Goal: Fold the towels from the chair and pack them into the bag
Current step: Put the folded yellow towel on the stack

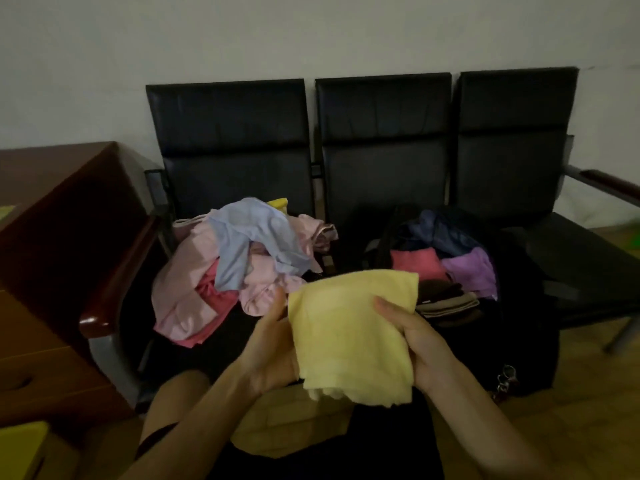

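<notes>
A folded pale yellow towel (349,332) is held up in front of me between both hands. My left hand (272,344) grips its left edge, and my right hand (414,336) holds its right edge with the thumb on top. A loose heap of pink, light blue and red towels (239,261) lies on the left seat of the black chair row (381,150). On the middle seat an open black bag (519,306) holds folded towels: pink (417,265), purple (471,270), dark blue and brown ones.
A dark wooden desk (59,237) stands at the left, beside the chair's wooden armrest (114,289). The right seat (588,258) is bare. Another yellowish cloth (287,424) lies on my lap. Keys (505,379) hang from the bag's front. The floor is wood.
</notes>
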Demonstrator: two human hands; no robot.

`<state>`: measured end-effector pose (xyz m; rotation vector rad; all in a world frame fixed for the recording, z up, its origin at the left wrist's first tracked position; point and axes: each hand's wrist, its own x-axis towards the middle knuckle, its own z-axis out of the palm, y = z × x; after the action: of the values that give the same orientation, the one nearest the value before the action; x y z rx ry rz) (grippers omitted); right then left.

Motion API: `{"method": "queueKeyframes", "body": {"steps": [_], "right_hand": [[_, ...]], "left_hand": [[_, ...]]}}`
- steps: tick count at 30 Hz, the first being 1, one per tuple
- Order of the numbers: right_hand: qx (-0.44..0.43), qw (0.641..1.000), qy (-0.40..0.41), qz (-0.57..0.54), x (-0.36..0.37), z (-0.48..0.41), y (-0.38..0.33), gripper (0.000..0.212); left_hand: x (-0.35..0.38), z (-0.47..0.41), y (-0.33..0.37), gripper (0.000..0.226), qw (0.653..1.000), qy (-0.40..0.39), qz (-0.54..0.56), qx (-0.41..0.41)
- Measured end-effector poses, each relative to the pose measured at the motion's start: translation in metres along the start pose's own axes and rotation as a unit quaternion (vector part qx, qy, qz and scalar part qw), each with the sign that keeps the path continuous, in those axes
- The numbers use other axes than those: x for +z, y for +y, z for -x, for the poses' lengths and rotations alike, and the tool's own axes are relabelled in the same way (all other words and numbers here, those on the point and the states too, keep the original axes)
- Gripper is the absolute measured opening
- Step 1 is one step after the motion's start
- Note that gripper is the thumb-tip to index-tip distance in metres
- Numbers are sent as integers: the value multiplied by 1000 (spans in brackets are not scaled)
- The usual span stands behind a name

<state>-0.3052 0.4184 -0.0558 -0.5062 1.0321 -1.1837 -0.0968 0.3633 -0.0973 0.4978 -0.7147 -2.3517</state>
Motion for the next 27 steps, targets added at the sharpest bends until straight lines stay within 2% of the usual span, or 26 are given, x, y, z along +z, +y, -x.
{"method": "queueKeyframes", "body": {"steps": [3, 5, 10, 12, 14, 18, 20, 22, 25, 27], "right_hand": [[37, 997, 65, 11, -40, -13, 5, 49], [84, 992, 84, 39, -66, -20, 10, 41], [156, 975, 134, 88, -127, -39, 22, 30], [134, 970, 173, 108, -153, -55, 10, 27], [77, 965, 210, 137, -177, -78, -11, 28], [-42, 944, 238, 224, -211, -144, -69, 19], [-94, 925, 232, 286, -224, -185, -99, 20], [-106, 907, 222, 341, -238, -229, -124, 30], [-93, 895, 197, 390, -257, -285, -145, 32], [-84, 893, 188, 401, -273, -321, -145, 36]], "left_hand": [[1, -25, -13, 55, 985, 101, -121, -73], [1, -45, -18, 42, 967, 129, -193, -106], [-2, -104, -41, 41, 938, 175, -257, -155], [-6, -138, -50, 45, 928, 185, -282, -158], [-5, -175, -56, 41, 923, 185, -308, -137], [3, -256, -50, 30, 915, 198, -346, -62], [1, -300, -41, 32, 906, 211, -365, -15], [-8, -346, -33, 38, 893, 221, -391, 22], [-26, -398, -26, 43, 870, 233, -431, 43], [-43, -428, -24, 47, 836, 244, -489, 44]]}}
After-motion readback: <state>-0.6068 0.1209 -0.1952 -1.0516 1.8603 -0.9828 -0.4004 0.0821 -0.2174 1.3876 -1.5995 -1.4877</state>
